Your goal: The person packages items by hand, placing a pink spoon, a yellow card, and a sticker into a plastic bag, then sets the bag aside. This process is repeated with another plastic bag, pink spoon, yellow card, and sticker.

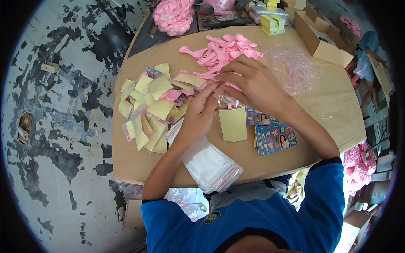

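Note:
My left hand [199, 111] and my right hand [253, 86] meet over the middle of the table, fingers closed on the top edge of a small clear plastic bag [229, 101]. A plain yellow card [233, 125] extends from the bag toward me; the fingers partly hide the bag's contents. Just beyond the hands lies a heap of pink plastic spoons [223, 50]. Left of my left hand spreads a pile of bags with yellow cards [152, 101]. Under my left forearm is a stack of flat clear bags [211, 162]. Blue printed cards [276, 139] lie below my right forearm.
Crumpled clear plastic strips [293, 69] lie on the brown paper-covered table [333, 109] at right. A bag of pink spoons [174, 17], bundled yellow cards [272, 24] and a cardboard box [320, 38] stand along the back. Another person [370, 55] is at far right.

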A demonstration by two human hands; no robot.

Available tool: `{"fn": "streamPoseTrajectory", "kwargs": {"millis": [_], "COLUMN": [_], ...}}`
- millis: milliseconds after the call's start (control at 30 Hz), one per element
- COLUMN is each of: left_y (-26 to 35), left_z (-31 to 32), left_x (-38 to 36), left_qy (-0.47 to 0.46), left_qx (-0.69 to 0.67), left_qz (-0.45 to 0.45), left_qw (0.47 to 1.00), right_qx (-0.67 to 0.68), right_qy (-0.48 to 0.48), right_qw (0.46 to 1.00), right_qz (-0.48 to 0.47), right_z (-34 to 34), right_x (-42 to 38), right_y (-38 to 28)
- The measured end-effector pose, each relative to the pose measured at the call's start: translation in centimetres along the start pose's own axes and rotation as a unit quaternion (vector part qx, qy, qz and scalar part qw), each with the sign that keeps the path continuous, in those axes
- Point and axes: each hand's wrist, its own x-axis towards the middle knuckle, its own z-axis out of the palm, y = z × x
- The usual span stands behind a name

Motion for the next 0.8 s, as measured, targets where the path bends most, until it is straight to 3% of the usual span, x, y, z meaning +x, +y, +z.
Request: {"fn": "streamPoseTrajectory", "kwargs": {"millis": [167, 367, 467, 800], "left_y": [-1.3, -1.3, 0.1, -1.2], "left_z": [-0.5, -0.9, 0.1, -0.9], "left_x": [0.0, 0.2, -0.2, 0.3], "left_qy": [0.03, -0.003, 0.034, 0.002], "left_qx": [0.138, 0.111, 0.023, 0.114], "left_qz": [0.038, 0.032, 0.0, 0.033], "left_qw": [0.989, 0.993, 0.999, 0.993], "right_qx": [-0.022, 0.003, 0.017, 0.009], "right_qy": [-0.009, 0.069, 0.038, 0.034], "right_qw": [0.999, 0.997, 0.999, 0.999], "right_qz": [-0.025, -0.035, -0.025, -0.033], "right_z": [1.0, 2.3, 2.2, 3.3], "right_x": [-0.4, -0.7, -0.9, -1.5], "right_y": [0.4, 0.9, 0.9, 0.6]}}
